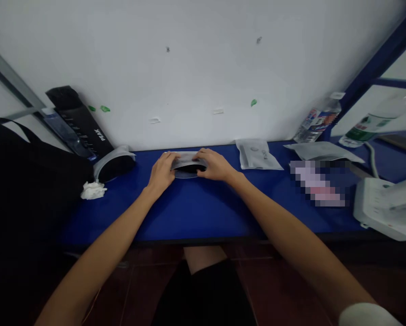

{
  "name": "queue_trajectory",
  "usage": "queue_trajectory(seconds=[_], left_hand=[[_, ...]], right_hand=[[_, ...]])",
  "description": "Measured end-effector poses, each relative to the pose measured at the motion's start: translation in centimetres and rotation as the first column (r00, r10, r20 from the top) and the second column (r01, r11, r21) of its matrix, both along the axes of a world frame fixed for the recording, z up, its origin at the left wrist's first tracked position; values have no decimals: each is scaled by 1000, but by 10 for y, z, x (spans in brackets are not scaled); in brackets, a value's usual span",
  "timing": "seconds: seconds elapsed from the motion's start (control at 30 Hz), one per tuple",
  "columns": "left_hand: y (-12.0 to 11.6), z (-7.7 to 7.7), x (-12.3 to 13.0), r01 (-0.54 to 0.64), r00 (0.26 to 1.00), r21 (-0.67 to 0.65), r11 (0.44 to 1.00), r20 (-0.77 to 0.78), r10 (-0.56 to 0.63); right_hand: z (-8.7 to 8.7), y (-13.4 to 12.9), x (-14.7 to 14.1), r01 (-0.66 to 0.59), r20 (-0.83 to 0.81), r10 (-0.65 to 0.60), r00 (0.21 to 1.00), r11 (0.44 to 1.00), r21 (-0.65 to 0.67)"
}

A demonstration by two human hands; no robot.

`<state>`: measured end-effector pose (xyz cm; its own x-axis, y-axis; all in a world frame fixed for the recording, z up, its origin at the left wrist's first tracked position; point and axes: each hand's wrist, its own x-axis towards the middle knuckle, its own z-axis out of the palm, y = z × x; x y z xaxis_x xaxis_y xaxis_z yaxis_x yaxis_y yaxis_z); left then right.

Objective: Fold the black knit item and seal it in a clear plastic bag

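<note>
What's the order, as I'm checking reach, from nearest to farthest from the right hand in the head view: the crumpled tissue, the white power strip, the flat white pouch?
Nearest first from the right hand:
1. Flat white pouch, just to its right, by the wall.
2. Crumpled tissue, off to the left.
3. White power strip, far right.

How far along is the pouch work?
Seemingly done: a dark disc at left sits partly in a sleeve. In hand: left hand and right hand grip a grey pouch around another disc. Left: a flat pouch and another, apparently unfilled.
</note>
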<state>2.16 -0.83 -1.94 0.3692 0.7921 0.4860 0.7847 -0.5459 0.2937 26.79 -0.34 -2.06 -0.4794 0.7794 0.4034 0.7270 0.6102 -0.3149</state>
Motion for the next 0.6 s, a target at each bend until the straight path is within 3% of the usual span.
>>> queue_trajectory(seconds=[0.3, 0.43, 0.6], left_hand=[[2, 1, -2, 29, 993, 9, 1000, -114, -28], [2, -3, 4, -1, 990, -26, 1000, -139, -3], [3, -7, 9, -65, 983, 47, 997, -169, 72]], right_hand=[[3, 3, 9, 53, 113, -47, 993, 997, -50], [3, 2, 2, 127, 152, -126, 980, 992, 2], [1, -2, -8, 189, 193, -201, 960, 979, 77]])
